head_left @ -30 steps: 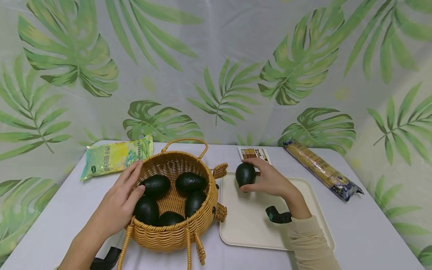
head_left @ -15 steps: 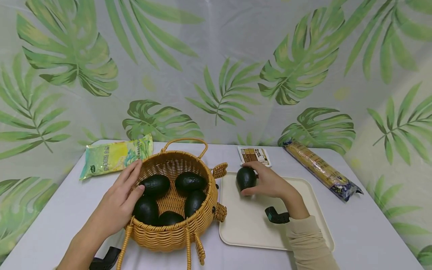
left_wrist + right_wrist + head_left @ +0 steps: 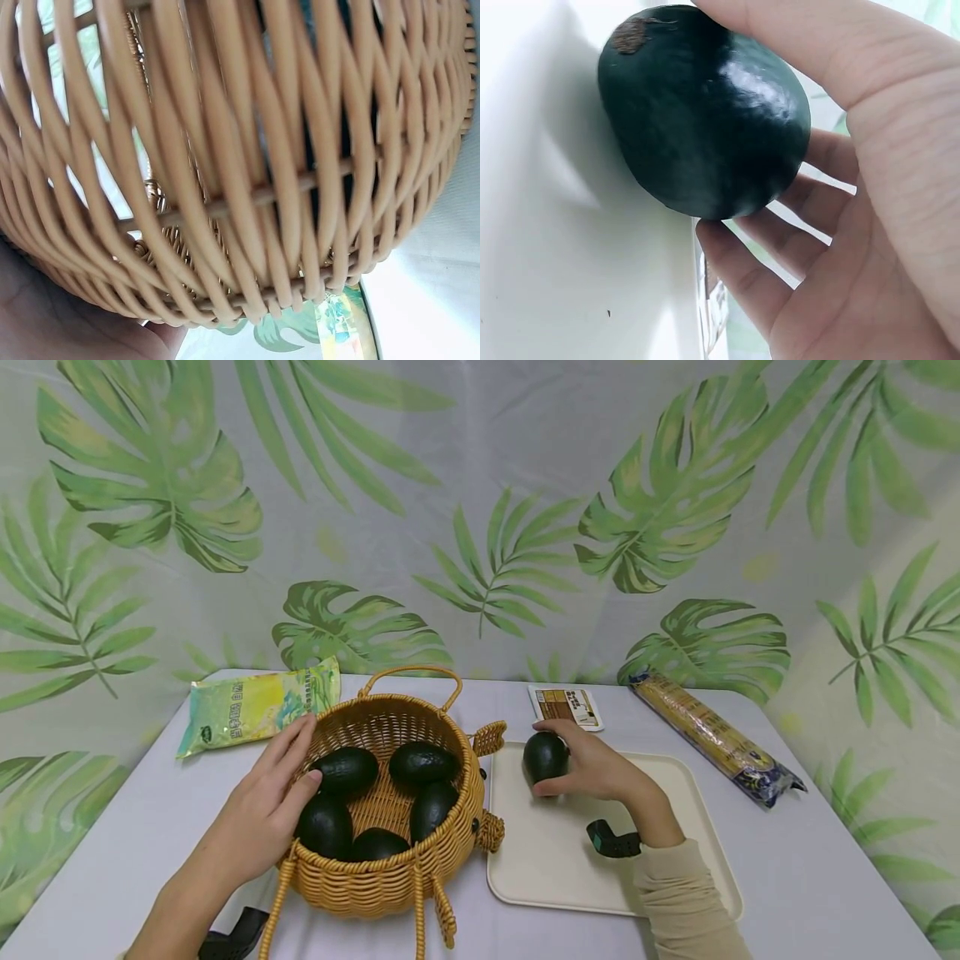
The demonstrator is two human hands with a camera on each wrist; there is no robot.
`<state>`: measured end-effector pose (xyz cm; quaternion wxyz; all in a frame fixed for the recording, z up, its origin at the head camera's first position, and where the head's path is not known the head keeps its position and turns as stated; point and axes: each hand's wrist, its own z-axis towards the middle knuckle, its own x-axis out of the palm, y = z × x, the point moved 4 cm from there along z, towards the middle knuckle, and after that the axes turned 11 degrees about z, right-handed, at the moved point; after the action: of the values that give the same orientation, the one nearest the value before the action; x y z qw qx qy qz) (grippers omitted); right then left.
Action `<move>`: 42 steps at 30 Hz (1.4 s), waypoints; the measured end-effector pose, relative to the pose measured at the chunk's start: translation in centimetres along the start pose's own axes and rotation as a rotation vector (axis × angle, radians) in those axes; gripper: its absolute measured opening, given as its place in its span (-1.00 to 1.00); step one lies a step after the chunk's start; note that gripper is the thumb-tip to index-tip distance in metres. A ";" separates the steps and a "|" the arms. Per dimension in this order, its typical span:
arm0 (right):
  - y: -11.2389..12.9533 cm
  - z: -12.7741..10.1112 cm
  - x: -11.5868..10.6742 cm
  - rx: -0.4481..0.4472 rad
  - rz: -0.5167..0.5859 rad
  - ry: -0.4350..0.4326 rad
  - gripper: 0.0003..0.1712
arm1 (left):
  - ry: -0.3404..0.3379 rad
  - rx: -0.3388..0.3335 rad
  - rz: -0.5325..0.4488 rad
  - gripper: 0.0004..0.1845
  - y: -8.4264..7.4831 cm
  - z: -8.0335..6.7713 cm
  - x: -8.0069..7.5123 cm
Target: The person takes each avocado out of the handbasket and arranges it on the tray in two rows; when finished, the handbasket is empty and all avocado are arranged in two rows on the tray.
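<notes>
My right hand [image 3: 588, 766] holds a dark green avocado [image 3: 545, 755] between thumb and fingers, over the far left part of a cream tray [image 3: 570, 868]. In the right wrist view the avocado [image 3: 697, 120] shows its brown stem end, close to the tray's surface. My left hand [image 3: 262, 806] grips the left rim of a round wicker basket [image 3: 375, 893], thumb over the edge and fingers along the outside. Several avocados lie inside, among them one avocado [image 3: 347, 772] by my left thumb. The left wrist view is mostly filled by the basket's weave [image 3: 247, 165].
A yellow-green package [image 3: 255, 706] lies behind the basket on the left. Behind the tray sits a small flat white-and-brown packet [image 3: 566, 706]. To the tray's right is a long packet [image 3: 712, 735] with dark blue ends. Basket legs and handles stick out towards the tray and the front.
My right hand has lowered the avocado slightly over the tray and shifted a little, uncovering more of the small packet behind. My left hand has stayed on the basket rim.
</notes>
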<state>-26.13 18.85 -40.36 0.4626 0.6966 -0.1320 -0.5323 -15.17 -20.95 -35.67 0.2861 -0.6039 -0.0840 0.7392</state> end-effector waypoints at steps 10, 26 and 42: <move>0.2 0.0 -0.1 -0.003 -0.024 0.014 0.04 | 0.021 -0.015 0.001 -0.31 0.0 0.0 0.0; 0.5 -0.2 -0.8 -0.011 -0.075 -0.004 0.00 | 0.003 0.008 -0.004 -0.31 -0.1 0.0 0.0; 1.1 -1.2 -1.8 -0.013 -0.078 -0.024 -0.03 | 0.007 0.004 0.003 -0.31 0.0 0.1 0.0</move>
<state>-25.49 20.04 -38.34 0.4441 0.6918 -0.1069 -0.5592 -15.27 -20.97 -35.65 0.2863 -0.6061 -0.0804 0.7377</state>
